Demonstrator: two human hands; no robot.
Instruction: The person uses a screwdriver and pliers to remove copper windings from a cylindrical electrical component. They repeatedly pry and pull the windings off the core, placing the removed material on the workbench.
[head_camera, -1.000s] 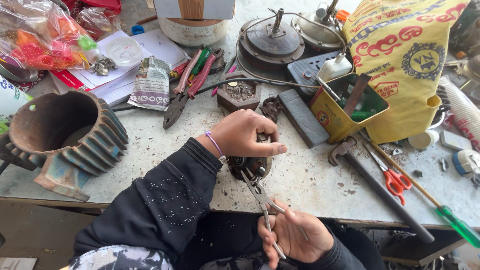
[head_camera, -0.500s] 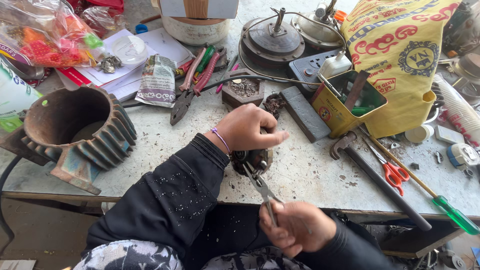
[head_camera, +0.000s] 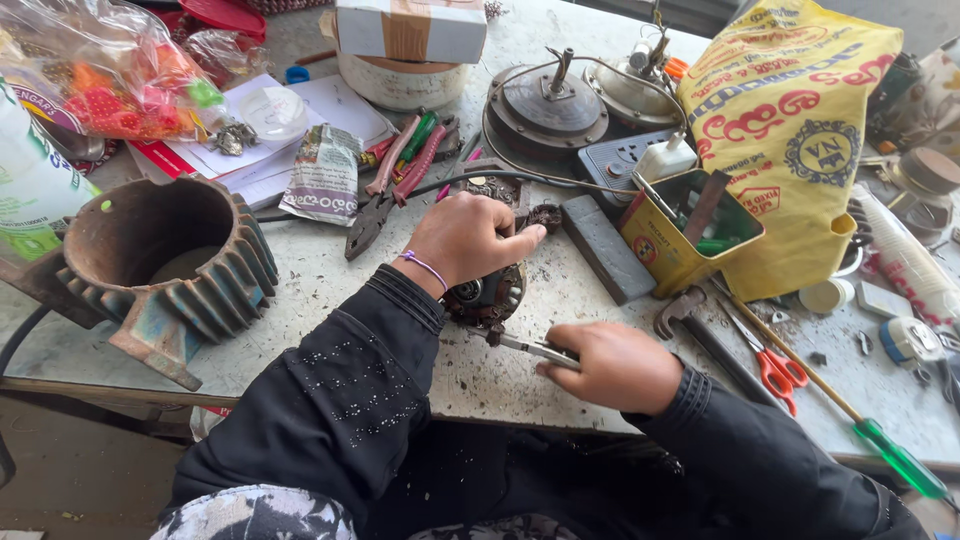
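**Pliers bite into the small dark motor part**

I see my left hand (head_camera: 468, 238) pressed on top of a small round motor part (head_camera: 487, 296) on the grey table (head_camera: 320, 290). Its fingers curl down over the part and hold it firm. The part sits near the front edge of the table, right under that hand, so I see only its lower side.

My right hand (head_camera: 618, 366) is closed around the handles of a pair of thin pliers (head_camera: 525, 346). The pliers lie nearly flat and point left. Their tip touches the bottom edge of the motor part. I cannot tell what tiny bit the tip grabs.

I think the job is in the middle. The part looks open and dirty, and crumbs of dirt lie beside it. Nothing looks put back together yet, so more picking and pulling seems left.

Around me is a big rusty motor shell (head_camera: 160, 255) on the left, red-handled pliers (head_camera: 392, 182) behind my hand, a grey block (head_camera: 604, 248), a yellow tin (head_camera: 685, 235) with tools, a yellow bag (head_camera: 800, 130), red scissors (head_camera: 775, 368) and a green-handled screwdriver (head_camera: 900, 462)
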